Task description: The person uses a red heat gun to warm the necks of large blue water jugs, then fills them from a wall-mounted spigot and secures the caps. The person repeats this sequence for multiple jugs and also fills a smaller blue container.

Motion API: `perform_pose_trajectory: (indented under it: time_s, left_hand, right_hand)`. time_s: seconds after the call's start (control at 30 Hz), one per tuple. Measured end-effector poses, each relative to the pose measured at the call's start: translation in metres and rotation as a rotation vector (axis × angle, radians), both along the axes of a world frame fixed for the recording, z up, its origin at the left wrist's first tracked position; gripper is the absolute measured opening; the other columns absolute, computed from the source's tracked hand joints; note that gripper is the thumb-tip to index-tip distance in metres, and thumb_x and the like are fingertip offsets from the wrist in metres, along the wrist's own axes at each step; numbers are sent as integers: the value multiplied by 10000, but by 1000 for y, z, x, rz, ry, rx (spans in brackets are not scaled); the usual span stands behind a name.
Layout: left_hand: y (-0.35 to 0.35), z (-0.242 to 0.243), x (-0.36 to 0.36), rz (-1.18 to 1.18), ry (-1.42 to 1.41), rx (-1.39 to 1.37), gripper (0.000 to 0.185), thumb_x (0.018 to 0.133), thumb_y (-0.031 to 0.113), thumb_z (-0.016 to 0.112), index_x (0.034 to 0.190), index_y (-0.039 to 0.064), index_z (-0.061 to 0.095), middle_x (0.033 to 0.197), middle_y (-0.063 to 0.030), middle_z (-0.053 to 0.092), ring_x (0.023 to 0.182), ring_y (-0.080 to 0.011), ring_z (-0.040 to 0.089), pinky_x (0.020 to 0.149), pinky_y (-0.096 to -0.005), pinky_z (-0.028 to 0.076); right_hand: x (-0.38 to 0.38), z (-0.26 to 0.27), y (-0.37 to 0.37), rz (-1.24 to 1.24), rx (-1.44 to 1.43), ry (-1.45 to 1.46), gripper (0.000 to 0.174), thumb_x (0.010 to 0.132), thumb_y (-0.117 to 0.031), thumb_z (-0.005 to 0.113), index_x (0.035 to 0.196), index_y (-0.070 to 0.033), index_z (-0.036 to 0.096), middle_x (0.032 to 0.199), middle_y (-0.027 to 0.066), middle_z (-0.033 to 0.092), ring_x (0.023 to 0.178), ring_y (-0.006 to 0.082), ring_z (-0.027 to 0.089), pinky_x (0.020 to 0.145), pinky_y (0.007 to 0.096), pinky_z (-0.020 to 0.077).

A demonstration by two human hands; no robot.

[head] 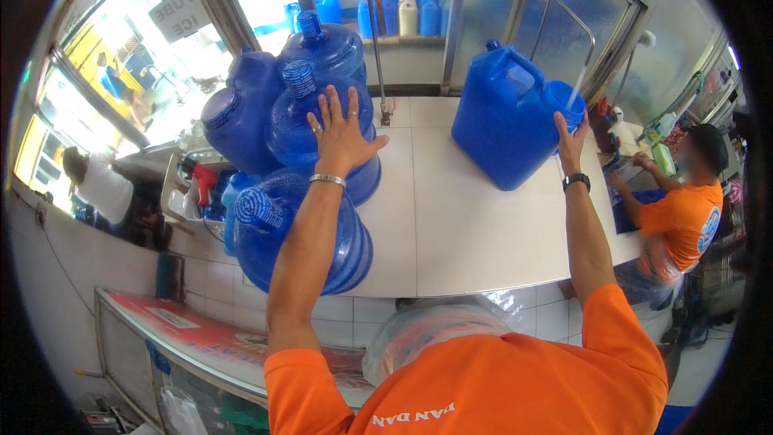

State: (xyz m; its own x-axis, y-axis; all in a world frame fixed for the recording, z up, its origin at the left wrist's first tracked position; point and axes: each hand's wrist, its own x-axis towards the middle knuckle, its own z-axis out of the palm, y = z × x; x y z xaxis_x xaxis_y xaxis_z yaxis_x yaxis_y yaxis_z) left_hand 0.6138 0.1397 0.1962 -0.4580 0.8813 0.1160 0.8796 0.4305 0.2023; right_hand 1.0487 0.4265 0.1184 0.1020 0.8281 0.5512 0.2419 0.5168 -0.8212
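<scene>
My left hand (339,133) lies with spread fingers over a round blue water jug (290,127), whose neck wears a patterned seal. More sealed blue jugs stand close around it, one of them (314,235) under my left forearm. At the right, my right hand (570,136) has its fingers curled at the wide mouth of a rectangular blue plastic jug (501,121) with a handle and a small blue cap. That wide mouth is uncapped, and the end of a bent metal tube (583,75) reaches into it.
The jugs stand on a white tiled counter (471,241). A thin upright pipe (377,54) rises at its back. Blue containers (429,15) line a shelf behind glass. A red heat gun (202,178) sits in a bin at left. A co-worker in orange (682,217) works at right; another person (109,187) is at left.
</scene>
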Motion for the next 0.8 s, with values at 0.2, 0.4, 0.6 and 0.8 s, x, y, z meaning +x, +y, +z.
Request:
perform_pose_trajectory:
  time_s: [0.2, 0.4, 0.6, 0.8]
  left_hand:
    - [1, -3, -1, -17, 138, 89, 1211, 795, 586, 776, 1672, 128, 78, 1706, -263, -97, 1561, -479, -144, 1227, -664, -20]
    - [1, 4, 4, -40, 214, 165, 1222, 788, 623, 767, 1672, 135, 80, 1710, -250, -103, 1559, -467, -174, 1224, -660, -52]
    - [-5, 12, 8, 139, 222, -145, 1259, 746, 679, 771, 1676, 171, 92, 1723, -225, -47, 1574, -449, -121, 1208, -702, -46]
    - [-7, 11, 11, 110, 267, -101, 1305, 703, 659, 821, 1675, 175, 98, 1727, -212, -42, 1578, -438, -116, 1204, -717, -18]
  right_hand:
    - [-2, 2, -3, 15, 11, 23, 1010, 827, -509, 855, 1519, 37, 362, 1462, 206, 459, 1348, 290, 483, 1157, 406, 372]
    - [-2, 3, -5, 30, 4, 27, 1008, 830, -505, 853, 1528, 29, 360, 1475, 207, 464, 1353, 289, 485, 1161, 407, 372]
    - [0, 2, -4, 7, -19, 5, 1012, 832, -510, 848, 1532, 29, 355, 1481, 199, 460, 1369, 294, 467, 1166, 416, 365]
    - [0, 4, -7, 38, -20, 18, 1022, 832, -509, 849, 1533, 39, 344, 1477, 203, 461, 1373, 289, 462, 1171, 416, 356]
